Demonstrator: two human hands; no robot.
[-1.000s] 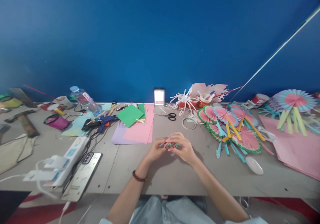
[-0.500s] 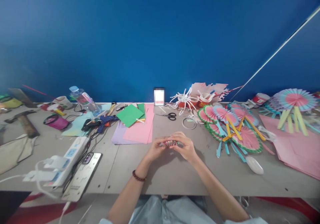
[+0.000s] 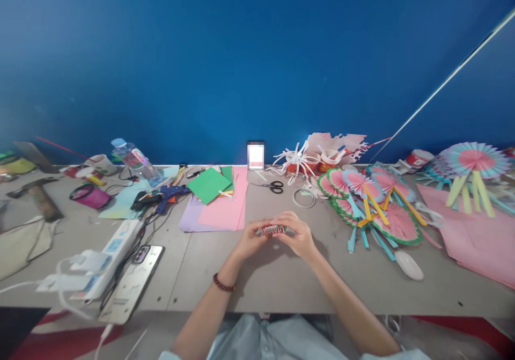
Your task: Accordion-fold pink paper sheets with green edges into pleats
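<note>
With room toward the edge of the desk at six o'clock, clamps pleated paper, lengthwise nine-to-three, between left hand and right hand.

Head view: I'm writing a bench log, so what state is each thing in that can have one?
Pleated paper: folded, pinched by left hand and right hand
Scissors: lying down; too small to tell if fully shut
Water bottle: capped
Small screen: lit
Smartphone: back up, cable plugged in
Power strip: chargers plugged in
Paper fans: spread open
Green paper: flat
Hammer: lying down, not held
</note>
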